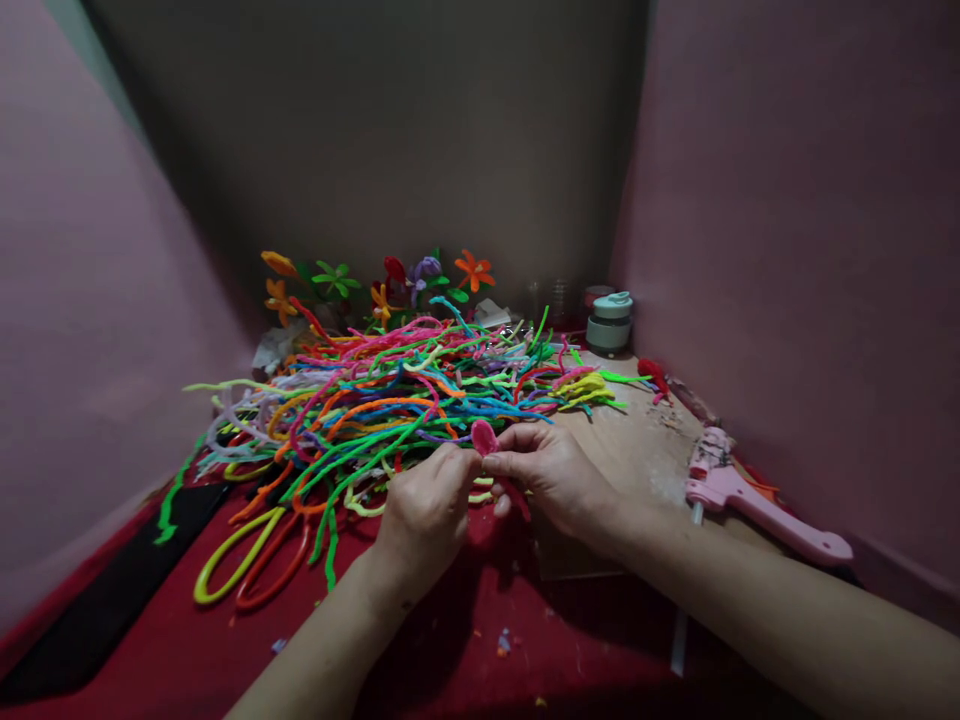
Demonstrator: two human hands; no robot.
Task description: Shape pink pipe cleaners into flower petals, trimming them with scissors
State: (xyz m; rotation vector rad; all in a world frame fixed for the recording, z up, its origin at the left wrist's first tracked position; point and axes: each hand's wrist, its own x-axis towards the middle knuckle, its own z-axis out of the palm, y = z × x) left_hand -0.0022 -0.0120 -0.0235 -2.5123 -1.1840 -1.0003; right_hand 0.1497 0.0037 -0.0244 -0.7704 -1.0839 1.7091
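We see both hands meeting over the red cloth [525, 640] at the table's near edge. The left hand [427, 510] is curled, its fingertips pinched against a small pink petal loop [484, 437] of pipe cleaner. The right hand [551, 475] pinches the same loop from the other side, thumb and forefinger closed on it. The loop stands upright between the two sets of fingertips, just in front of the pile.

Behind the hands lies a broad heap of pipe cleaners [390, 400] in green, orange, blue, pink, yellow and lilac, tangled and spread flat. We note finished pipe-cleaner flowers [420, 275] standing at the back against the wall; what holds them we cannot tell.

Containers: a small round jar [610, 323] with a pale green lid sits back right, lid on, contents hidden. Beside it a clear cup [553, 297], too dim to tell whether anything is in it.

A pink glue gun [739, 490] lies on the wooden board [645, 440] to the right, apart from the hands.
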